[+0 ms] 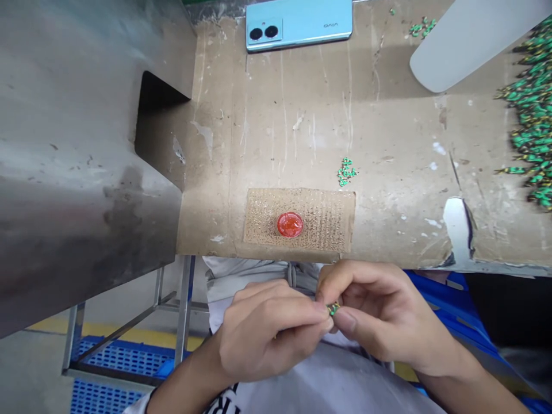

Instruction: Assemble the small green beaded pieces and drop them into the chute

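My left hand (267, 328) and my right hand (379, 310) meet just below the table's front edge, over my lap. Both are closed in a pinch on one small green part (332, 309) held between their fingertips. Straight above them a red button-like disc (290, 224) sits on a rough brown pad (328, 221) at the table edge. A small cluster of green parts (345, 171) lies a little beyond the pad.
A big heap of green parts (532, 115) fills the right edge of the cardboard-covered table (388, 132). A light blue phone (299, 24) lies at the back, a white scoop-like object (470, 40) at back right. A metal housing (77, 149) stands left; blue crates (121, 356) lie below.
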`<state>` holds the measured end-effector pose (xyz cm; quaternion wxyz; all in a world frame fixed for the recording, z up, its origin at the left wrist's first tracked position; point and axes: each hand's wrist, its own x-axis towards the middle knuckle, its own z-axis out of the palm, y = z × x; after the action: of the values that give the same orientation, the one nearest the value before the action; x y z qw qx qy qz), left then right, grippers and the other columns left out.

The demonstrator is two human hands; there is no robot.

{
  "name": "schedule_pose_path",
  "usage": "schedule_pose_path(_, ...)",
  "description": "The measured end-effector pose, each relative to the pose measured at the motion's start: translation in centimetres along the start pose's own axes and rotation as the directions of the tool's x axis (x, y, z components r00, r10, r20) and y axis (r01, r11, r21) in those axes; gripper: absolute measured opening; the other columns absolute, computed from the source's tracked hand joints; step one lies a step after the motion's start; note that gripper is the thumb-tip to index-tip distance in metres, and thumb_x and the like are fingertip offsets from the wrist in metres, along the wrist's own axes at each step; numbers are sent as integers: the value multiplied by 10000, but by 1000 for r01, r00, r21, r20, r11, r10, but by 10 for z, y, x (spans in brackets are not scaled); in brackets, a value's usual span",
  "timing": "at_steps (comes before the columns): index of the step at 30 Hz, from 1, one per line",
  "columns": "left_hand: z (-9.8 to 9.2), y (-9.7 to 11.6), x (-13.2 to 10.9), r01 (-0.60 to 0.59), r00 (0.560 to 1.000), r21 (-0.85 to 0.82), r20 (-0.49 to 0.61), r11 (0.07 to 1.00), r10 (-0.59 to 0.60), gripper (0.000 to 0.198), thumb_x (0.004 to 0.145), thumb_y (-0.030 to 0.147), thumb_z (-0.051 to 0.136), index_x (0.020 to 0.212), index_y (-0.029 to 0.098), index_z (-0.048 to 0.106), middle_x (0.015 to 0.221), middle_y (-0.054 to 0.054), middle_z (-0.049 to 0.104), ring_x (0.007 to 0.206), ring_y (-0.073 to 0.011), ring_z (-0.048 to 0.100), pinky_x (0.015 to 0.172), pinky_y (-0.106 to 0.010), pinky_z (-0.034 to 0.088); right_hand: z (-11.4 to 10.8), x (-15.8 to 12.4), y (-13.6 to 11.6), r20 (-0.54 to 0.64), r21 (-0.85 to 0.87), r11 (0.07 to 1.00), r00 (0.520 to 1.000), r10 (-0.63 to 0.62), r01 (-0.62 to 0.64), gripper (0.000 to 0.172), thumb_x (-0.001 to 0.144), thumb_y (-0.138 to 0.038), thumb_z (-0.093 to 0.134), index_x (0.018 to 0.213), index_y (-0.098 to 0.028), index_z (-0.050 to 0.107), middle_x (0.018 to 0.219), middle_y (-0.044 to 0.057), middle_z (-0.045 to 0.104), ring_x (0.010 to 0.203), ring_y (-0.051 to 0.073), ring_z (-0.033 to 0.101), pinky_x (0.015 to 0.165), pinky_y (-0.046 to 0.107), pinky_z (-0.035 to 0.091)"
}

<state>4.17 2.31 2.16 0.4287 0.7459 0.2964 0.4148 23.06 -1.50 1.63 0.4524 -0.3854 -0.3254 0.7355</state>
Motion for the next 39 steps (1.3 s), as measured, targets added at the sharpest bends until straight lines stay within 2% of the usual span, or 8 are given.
schedule_pose_path(4,1,2,-1,1,1000,15,6,1000,-1,42,1060,229,644,1021,215,650,746,11,813,528,-100,720,574,-198,626,-1,0,-2,5,25,1000,1000,18,-18,190,938,-365,790,890,-183,763,706,16,665,601,109,540,558,222,476)
schedule_pose_path(10,-4,4,0,-18,997,80,82,997,12,35,1074,220,600,1066,235,630,745,25,811,492,-108,719,537,-216,625,1,-1,-3,7,32,999,1000,21,-21,213,945,-378,784,881,-177,758,709,20,661,606,105,535,550,219,473)
schedule_pose_path(15,-5,4,-1,-22,996,118,83,993,12,47,1072,229,595,1081,259,630,753,42,820,454,-113,704,498,-233,612,4,-1,-2,24,115,993,1000,19,-22,190,953,-340,782,891,-162,753,759,20,680,540,64,488,498,189,441)
schedule_pose_path(23,-5,6,-1,-16,996,105,93,994,6,84,1072,189,574,1097,249,628,766,40,818,482,-119,712,507,-238,592,1,-2,0,50,188,980,997,57,-65,143,934,-299,795,911,-168,743,767,22,692,514,51,507,463,164,429)
schedule_pose_path(26,-6,6,-3,-14,993,120,122,993,0,128,1067,183,568,1140,264,635,754,41,809,495,-132,709,502,-254,590,2,-1,1,38,197,978,997,60,-66,169,921,-322,807,900,-174,727,751,17,688,503,53,521,465,167,450)
schedule_pose_path(29,-7,3,-3,-60,989,106,142,992,45,163,1033,161,600,1163,252,638,761,24,813,470,-134,681,463,-256,571,4,1,3,8,187,982,999,39,-40,201,908,-352,818,885,-177,723,738,18,687,531,71,573,504,184,501)
schedule_pose_path(33,-8,0,-1,-69,990,102,126,992,56,159,1017,135,612,1133,242,636,779,27,812,443,-121,670,443,-235,554,6,1,6,-19,169,985,999,36,-32,222,899,-371,826,862,-180,721,718,21,701,536,84,603,525,197,536)
schedule_pose_path(39,-7,-1,1,-86,990,83,120,993,75,149,1003,129,630,1114,227,635,734,21,797,421,-126,658,423,-242,537,6,1,9,-36,197,980,999,-6,13,151,902,-307,832,860,-180,763,732,19,721,584,82,655,585,182,572)
